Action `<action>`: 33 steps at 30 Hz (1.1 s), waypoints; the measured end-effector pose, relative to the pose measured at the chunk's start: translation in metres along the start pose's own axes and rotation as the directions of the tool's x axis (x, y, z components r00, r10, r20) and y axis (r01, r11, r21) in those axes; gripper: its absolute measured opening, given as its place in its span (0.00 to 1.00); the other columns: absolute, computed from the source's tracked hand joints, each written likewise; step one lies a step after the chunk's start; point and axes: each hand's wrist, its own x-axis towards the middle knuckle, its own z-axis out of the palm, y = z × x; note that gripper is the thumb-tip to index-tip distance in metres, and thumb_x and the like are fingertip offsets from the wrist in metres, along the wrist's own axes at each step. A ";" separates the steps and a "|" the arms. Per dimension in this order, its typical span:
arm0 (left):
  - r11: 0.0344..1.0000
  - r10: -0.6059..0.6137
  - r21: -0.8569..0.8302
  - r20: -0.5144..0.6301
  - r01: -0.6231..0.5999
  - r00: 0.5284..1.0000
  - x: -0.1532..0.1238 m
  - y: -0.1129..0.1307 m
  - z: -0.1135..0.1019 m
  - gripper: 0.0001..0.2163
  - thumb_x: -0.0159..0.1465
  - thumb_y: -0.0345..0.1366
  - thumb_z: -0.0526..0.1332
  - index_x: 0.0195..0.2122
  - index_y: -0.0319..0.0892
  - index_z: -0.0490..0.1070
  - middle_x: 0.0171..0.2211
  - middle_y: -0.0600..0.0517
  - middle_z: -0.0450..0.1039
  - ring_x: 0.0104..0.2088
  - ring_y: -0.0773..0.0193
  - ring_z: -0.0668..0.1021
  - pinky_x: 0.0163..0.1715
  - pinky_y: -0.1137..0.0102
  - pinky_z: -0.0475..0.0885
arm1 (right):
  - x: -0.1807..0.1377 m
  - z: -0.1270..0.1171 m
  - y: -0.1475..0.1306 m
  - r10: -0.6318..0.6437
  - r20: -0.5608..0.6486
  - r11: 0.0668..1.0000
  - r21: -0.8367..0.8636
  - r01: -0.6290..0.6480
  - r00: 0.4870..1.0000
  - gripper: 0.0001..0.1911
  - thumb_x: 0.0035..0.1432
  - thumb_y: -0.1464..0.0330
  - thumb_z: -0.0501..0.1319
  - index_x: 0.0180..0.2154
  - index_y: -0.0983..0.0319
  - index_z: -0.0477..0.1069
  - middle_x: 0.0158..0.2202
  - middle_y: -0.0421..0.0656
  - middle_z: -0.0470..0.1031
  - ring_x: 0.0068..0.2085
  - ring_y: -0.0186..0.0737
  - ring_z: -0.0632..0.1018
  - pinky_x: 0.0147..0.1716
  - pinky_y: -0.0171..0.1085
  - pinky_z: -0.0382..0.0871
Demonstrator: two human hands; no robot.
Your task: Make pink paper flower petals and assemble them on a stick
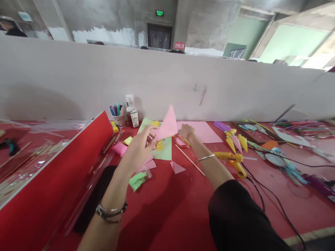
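Note:
My left hand (142, 144) pinches a pink triangular piece of paper or felt (169, 123) by its lower left edge, its tip pointing up. My right hand (187, 131) is curled closed at the edge of a larger pink sheet (205, 132); what its fingers grip, if anything, is hidden. Right beside it are red-orange scissor-like handles (180, 141). Beneath the raised piece lies a pale green sheet (167, 153) with yellow scraps (159, 145) on it. A small pink folded triangle (177, 167) and a thin stick (190, 160) rest nearer to me.
To the right are a yellow glue gun (231, 158) with a black cord, carrot-like yellow and pink pieces (237, 141) and a round mirror-like disc (274, 159). On the left stand a red divider (86, 157), a pen cup (119, 119) and bottles (132, 115). A white partition (162, 80) closes off the back.

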 end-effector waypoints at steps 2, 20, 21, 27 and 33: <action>0.994 0.012 0.112 0.032 -0.015 0.999 -0.001 0.003 0.001 0.13 0.57 0.27 0.52 0.44 0.42 0.61 0.27 0.56 0.68 0.28 0.69 0.71 0.31 0.74 0.66 | -0.008 -0.016 -0.003 -0.058 -0.147 0.992 0.101 0.074 0.987 0.13 0.59 0.67 0.48 0.42 0.66 0.64 0.42 0.48 0.69 0.42 0.39 0.71 0.40 0.39 0.65; 0.975 0.087 0.186 0.198 -0.125 0.976 -0.030 0.030 -0.002 0.07 0.59 0.33 0.53 0.37 0.44 0.67 0.27 0.57 0.72 0.28 0.69 0.73 0.27 0.77 0.65 | -0.137 -0.053 0.001 -0.853 -0.383 0.421 -0.104 0.901 0.354 0.09 0.50 0.72 0.50 0.35 0.63 0.64 0.33 0.45 0.70 0.36 0.39 0.69 0.38 0.40 0.62; 0.977 0.087 0.172 0.208 -0.124 0.974 -0.033 0.030 -0.002 0.07 0.59 0.35 0.53 0.36 0.44 0.67 0.27 0.57 0.72 0.28 0.69 0.74 0.27 0.77 0.66 | -0.142 -0.046 0.000 -0.854 -0.379 0.420 -0.100 0.902 0.355 0.08 0.50 0.73 0.49 0.34 0.64 0.64 0.31 0.45 0.71 0.34 0.38 0.69 0.36 0.38 0.62; 0.992 0.056 0.098 0.176 -0.074 0.983 -0.053 0.030 0.004 0.06 0.60 0.36 0.52 0.31 0.42 0.67 0.25 0.56 0.71 0.25 0.70 0.72 0.25 0.78 0.66 | -0.154 -0.019 -0.003 -0.793 -0.412 0.476 0.041 0.878 0.449 0.06 0.44 0.75 0.49 0.21 0.62 0.61 0.16 0.36 0.63 0.19 0.28 0.61 0.20 0.29 0.53; 0.998 0.029 0.060 0.097 -0.035 0.995 -0.064 0.029 0.013 0.05 0.59 0.35 0.52 0.31 0.42 0.65 0.25 0.56 0.71 0.27 0.69 0.73 0.24 0.77 0.65 | -0.164 -0.014 -0.007 -0.761 -0.411 0.540 0.029 0.841 0.503 0.06 0.44 0.75 0.49 0.21 0.62 0.61 0.18 0.39 0.66 0.21 0.30 0.62 0.23 0.30 0.56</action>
